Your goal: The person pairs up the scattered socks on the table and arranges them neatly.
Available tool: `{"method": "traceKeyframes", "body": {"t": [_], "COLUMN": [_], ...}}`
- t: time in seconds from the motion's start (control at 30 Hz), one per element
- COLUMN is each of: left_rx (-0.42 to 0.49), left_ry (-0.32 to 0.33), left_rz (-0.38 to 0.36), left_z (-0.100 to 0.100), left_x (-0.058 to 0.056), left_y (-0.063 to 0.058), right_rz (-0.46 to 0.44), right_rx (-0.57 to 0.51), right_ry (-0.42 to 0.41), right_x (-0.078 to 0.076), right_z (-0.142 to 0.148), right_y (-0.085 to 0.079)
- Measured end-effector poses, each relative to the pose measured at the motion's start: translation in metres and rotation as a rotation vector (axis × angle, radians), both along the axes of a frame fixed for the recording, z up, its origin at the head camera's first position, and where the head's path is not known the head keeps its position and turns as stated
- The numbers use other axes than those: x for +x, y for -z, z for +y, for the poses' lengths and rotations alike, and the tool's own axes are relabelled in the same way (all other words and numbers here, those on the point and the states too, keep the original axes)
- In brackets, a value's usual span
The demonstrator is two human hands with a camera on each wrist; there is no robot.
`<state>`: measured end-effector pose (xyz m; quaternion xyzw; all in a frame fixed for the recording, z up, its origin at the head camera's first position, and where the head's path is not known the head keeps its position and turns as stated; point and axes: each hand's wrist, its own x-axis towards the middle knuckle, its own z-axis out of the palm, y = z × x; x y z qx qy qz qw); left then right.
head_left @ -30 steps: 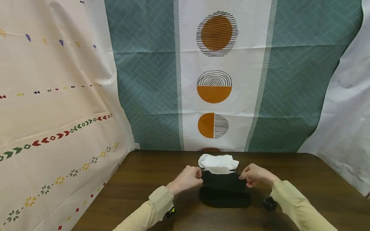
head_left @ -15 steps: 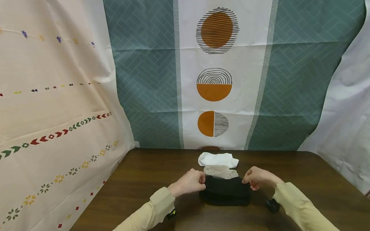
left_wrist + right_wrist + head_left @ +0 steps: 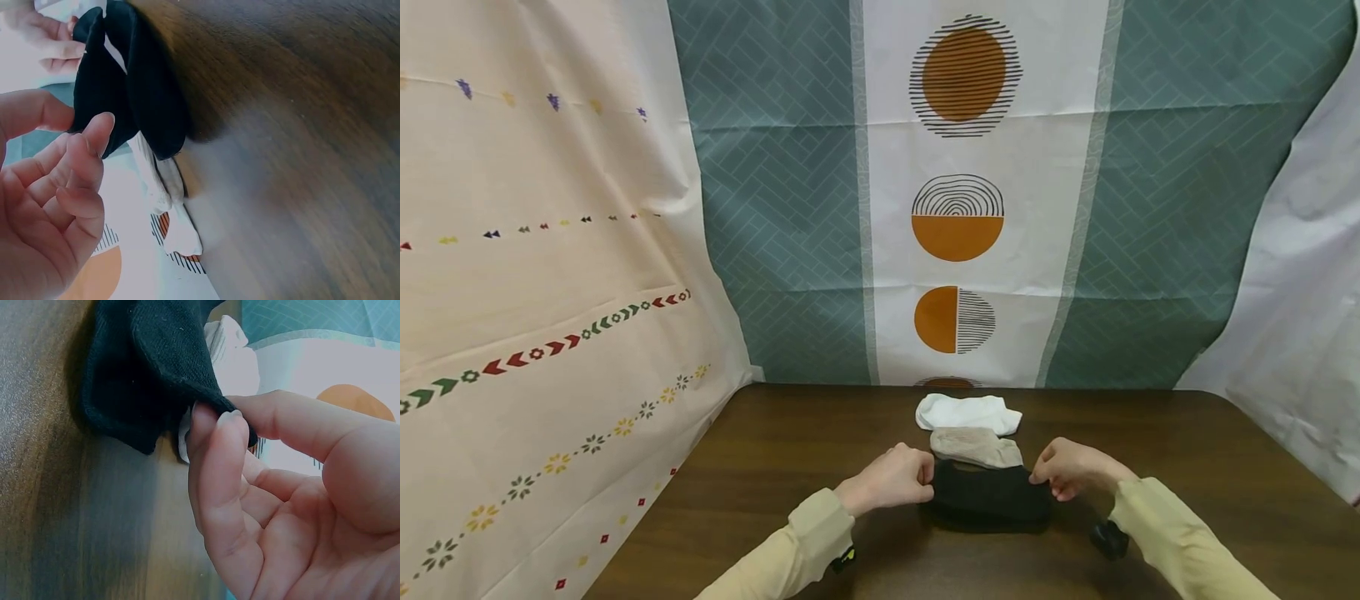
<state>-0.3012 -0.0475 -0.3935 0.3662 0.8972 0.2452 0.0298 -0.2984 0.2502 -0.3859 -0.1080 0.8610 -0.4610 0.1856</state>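
Between my two hands hangs a black sock (image 3: 988, 490), pinched at its left end by my left hand (image 3: 891, 477) and at its right end by my right hand (image 3: 1073, 468). Thumb and fingertips grip the fabric's corner in the right wrist view, where the upper sock (image 3: 178, 347) stands slightly lifted. Under it, a second black sock (image 3: 153, 87) lies on the table, mostly covered from above by the held one. Just beyond them is a beige sock (image 3: 976, 447), followed by a white sock (image 3: 967, 413).
All the socks are on a dark brown wooden table (image 3: 805, 425). A patterned teal and white curtain (image 3: 775, 208) hangs behind its far edge. Cream cloth with printed motifs (image 3: 550, 292) borders the left side, and white cloth (image 3: 1292, 333) the right.
Both hands have moved the upper black sock slightly toward me and lower, laying it over the second black sock. More of the beige sock now shows behind it.
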Motion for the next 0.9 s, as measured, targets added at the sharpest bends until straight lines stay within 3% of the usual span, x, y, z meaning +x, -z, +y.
{"method": "traceKeyframes", "body": {"t": [0.43, 0.63, 0.9], "left_rx": [-0.054, -0.069, -0.156], "left_ry": [0.041, 0.032, 0.004], "left_rz": [0.053, 0.09, 0.165], "left_z": [0.0003, 0.0008, 0.0007], "left_x": [0.0031, 0.0038, 0.0051], "left_y": [0.0045, 0.0063, 0.01], "right_rz": [0.004, -0.01, -0.012], "right_rx": [0.03, 0.048, 0.061], "right_ry": [-0.004, 0.006, 0.018], "right_x": [0.0013, 0.0019, 0.0035], "right_z": [0.0008, -0.0002, -0.0019], "right_y": [0.0017, 0.0018, 0.0076]}}
